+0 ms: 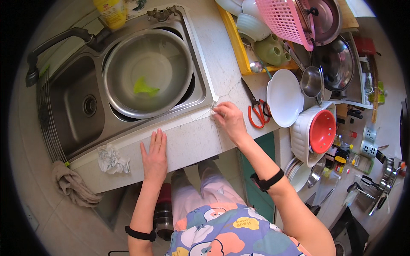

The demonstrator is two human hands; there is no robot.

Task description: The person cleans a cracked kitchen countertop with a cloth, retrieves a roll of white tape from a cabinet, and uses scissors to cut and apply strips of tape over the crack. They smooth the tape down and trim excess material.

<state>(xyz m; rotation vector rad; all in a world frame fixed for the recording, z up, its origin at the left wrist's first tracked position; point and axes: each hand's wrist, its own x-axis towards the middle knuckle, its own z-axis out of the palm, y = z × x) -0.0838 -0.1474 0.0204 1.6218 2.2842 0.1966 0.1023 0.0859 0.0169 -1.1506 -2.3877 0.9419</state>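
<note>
My left hand point(154, 158) lies flat on the counter point(188, 142) below the sink, fingers spread. My right hand point(229, 120) pinches a small crumpled white scrap point(213, 109) at the right end of a white strip point(163, 124) running along the sink's front rim. A crumpled white paper point(112, 160) lies left of my left hand. In the sink's right basin sits a steel bowl point(171, 77) of water with a bright green piece point(145, 86) in it. Red-handled scissors point(256, 115) lie to the right of my right hand.
A faucet point(62, 36) stands over the left basin point(77, 132); a yellow bottle point(110, 12) is behind. At right are a white plate point(284, 94), a yellow tray point(235, 42) of dishes, a pink basket point(284, 19), pots and a red colander point(321, 130). A towel point(74, 185) hangs lower left.
</note>
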